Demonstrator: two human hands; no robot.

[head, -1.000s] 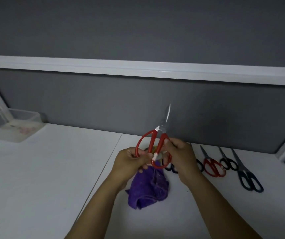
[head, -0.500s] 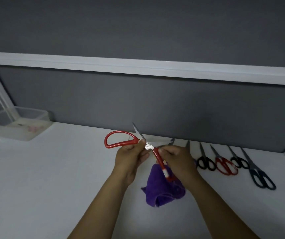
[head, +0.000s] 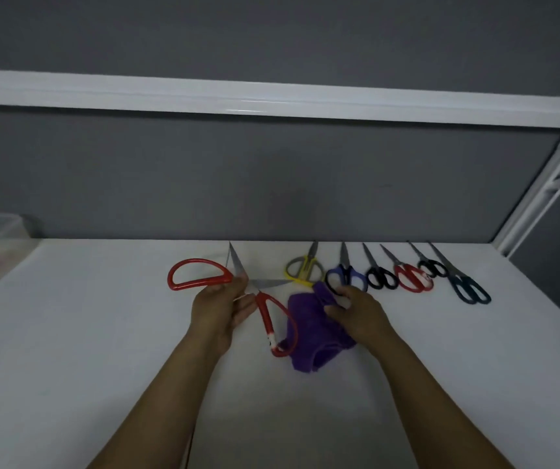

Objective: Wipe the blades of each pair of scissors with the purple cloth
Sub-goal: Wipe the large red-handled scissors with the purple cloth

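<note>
Left hand [head: 224,308] is pinching the large red scissors [head: 264,313] at the pivot with curled fingers, holding the blades splayed wide, presumably so that each edge is lying exposed for wiping. Right hand [head: 356,311] is clutching a fold of the purple cloth [head: 307,336], which is sitting bunched on the bench [head: 69,333] just right of the open blades, with one red handle overlapping it. Six further pairs, the row of scissors [head: 378,270], are lying along the back, handles facing the person, likely for easy pickup.
</note>
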